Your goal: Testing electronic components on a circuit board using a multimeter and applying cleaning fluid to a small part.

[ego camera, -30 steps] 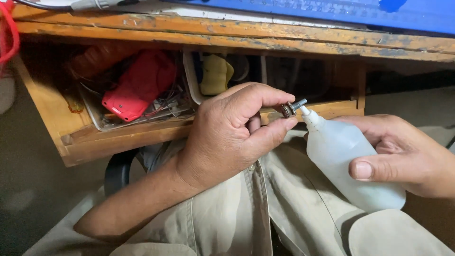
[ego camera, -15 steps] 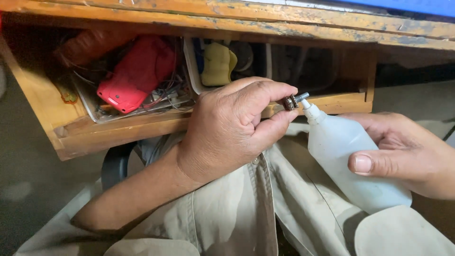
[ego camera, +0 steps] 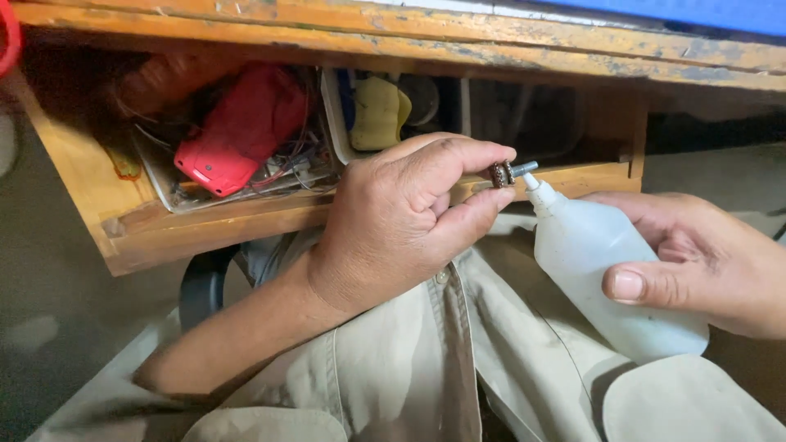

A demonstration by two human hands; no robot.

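Bottle nozzle closer to part than half second back, tip now just under it. Left hand (ego camera: 401, 225) pinches small metal part (ego camera: 503, 173) in front of wooden drawer (ego camera: 246, 225). Right hand (ego camera: 696, 262) wraps translucent squeeze bottle (ego camera: 602, 262), below-right of drawer. Red gadget (ego camera: 241, 131) inside drawer.

Single head-worn view: looks steeply down, close range, over lap toward open wooden drawer (ego camera: 246, 217) at far side.
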